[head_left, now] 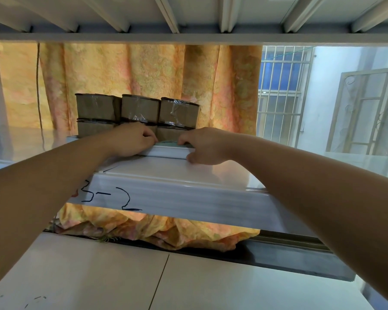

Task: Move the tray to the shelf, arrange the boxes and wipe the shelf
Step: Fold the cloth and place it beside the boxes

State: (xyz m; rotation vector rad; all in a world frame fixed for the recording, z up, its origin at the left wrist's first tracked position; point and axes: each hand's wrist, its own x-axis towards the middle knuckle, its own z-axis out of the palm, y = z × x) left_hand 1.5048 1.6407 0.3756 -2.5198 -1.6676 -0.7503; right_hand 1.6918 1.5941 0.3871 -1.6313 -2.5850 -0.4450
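Note:
A white tray [166, 151] sits on the white shelf [166, 175], holding several brown cardboard boxes [140, 107] stacked in two layers and taped with clear film. A strip of teal cloth [167, 143] shows just inside the tray's near rim. My left hand [132, 139] curls over the near rim at the left, fingers bent down behind it. My right hand [202, 145] grips the same rim at the right, thumb under the edge and fingers over the top. The lower boxes are partly hidden behind my hands.
The shelf's front edge [166, 198] bears black handwritten marks. Another shelf [188, 36] runs overhead. An orange patterned curtain [143, 70] hangs behind the boxes, and a barred window [280, 90] is at the right. A white surface [121, 276] lies below.

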